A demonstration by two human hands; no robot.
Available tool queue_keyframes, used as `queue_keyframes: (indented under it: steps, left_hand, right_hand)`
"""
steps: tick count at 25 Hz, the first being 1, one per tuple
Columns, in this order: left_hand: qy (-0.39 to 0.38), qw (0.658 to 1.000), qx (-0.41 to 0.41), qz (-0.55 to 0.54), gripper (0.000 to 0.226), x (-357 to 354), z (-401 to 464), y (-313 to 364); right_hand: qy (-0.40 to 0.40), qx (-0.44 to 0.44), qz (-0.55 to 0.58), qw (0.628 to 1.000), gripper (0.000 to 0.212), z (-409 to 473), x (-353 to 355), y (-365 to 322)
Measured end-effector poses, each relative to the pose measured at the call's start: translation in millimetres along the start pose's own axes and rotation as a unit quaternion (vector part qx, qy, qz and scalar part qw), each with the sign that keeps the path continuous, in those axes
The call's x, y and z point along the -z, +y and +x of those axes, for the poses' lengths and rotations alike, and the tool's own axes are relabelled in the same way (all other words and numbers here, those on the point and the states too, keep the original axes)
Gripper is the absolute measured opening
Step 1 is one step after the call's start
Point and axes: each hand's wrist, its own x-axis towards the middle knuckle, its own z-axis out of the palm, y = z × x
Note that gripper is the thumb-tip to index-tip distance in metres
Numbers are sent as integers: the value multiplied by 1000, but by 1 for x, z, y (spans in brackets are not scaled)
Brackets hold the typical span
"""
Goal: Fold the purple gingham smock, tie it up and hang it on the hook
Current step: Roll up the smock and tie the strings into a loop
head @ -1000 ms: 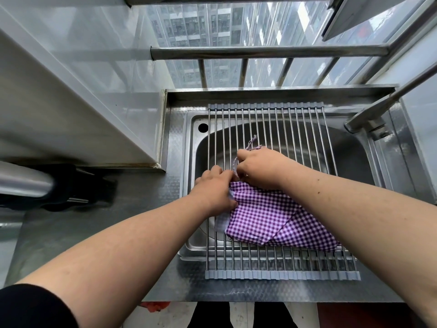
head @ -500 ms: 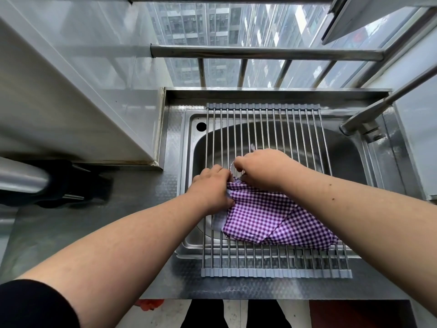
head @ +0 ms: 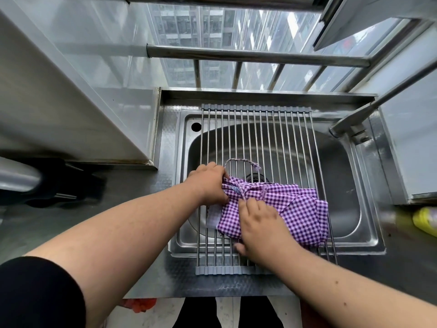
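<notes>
The purple gingham smock (head: 300, 216) lies folded in a bundle on the roll-up wire rack (head: 272, 129) across the steel sink (head: 369, 235). A thin gingham tie string (head: 238, 160) loops out from the bundle's far left corner over the rack. My left hand (head: 208, 183) grips the bundle's left end, fingers curled into the cloth. My right hand (head: 257, 223) lies on the near part of the bundle, its fingertips pinching a strand of the tie at the gathered spot. No hook is in view.
A faucet (head: 350, 124) reaches in from the right over the sink's far corner. A yellow object (head: 425, 221) lies on the right counter. A white wall panel (head: 71, 102) rises at left, a dark utensil (head: 47, 185) beneath it. Window bars (head: 255, 55) stand behind.
My right hand has moved from the bundle's far left corner to its near side. The tie loop, earlier mostly covered, now lies exposed on the rack. The smock sits spread further right.
</notes>
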Motion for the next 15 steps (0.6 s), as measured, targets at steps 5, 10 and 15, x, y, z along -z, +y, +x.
queue_keyframes:
  steps: [5, 10, 15]
  left_hand:
    - [-41, 998, -2, 38, 55, 15, 2, 6]
    - [-3, 994, -84, -68, 26, 46, -5, 19]
    - [39, 972, -102, -210, 44, 59, -18, 28]
  right_hand:
    - [59, 8, 94, 994, 41, 11, -14, -3]
    - [64, -15, 314, 947, 14, 1, 11, 35]
    - [76, -111, 572, 809, 27, -6, 45, 92]
